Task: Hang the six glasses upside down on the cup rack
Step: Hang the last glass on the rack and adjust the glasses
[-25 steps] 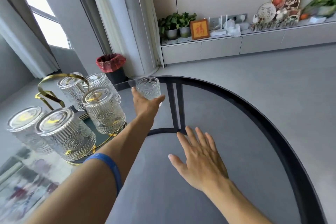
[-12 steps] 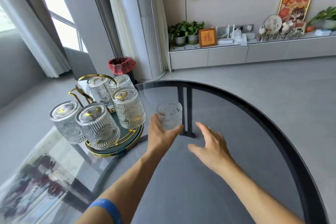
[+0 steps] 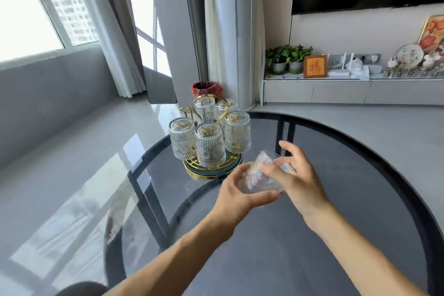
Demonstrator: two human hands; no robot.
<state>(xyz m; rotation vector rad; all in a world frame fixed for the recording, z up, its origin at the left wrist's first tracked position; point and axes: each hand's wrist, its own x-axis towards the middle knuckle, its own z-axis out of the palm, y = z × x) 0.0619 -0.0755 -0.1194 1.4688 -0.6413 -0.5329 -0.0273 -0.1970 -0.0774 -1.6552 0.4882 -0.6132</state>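
Observation:
A gold wire cup rack on a round green-and-gold base stands on the glass table, with several ribbed clear glasses hanging upside down on it. One more ribbed glass, blurred and tilted, is held above the table just right of the rack's base. My left hand grips it from below and the left. My right hand wraps it from the right, fingers over its top. One gold prong at the rack's back left stands bare.
The round dark glass table has a black rim curving from behind the rack to the right. Beyond it are a bin with a red liner, a white curtain and a low TV cabinet with plants.
My left hand has lifted the glass off the table and drawn it toward me. My right hand has closed onto it. The view has tilted up and the rack now sits farther off.

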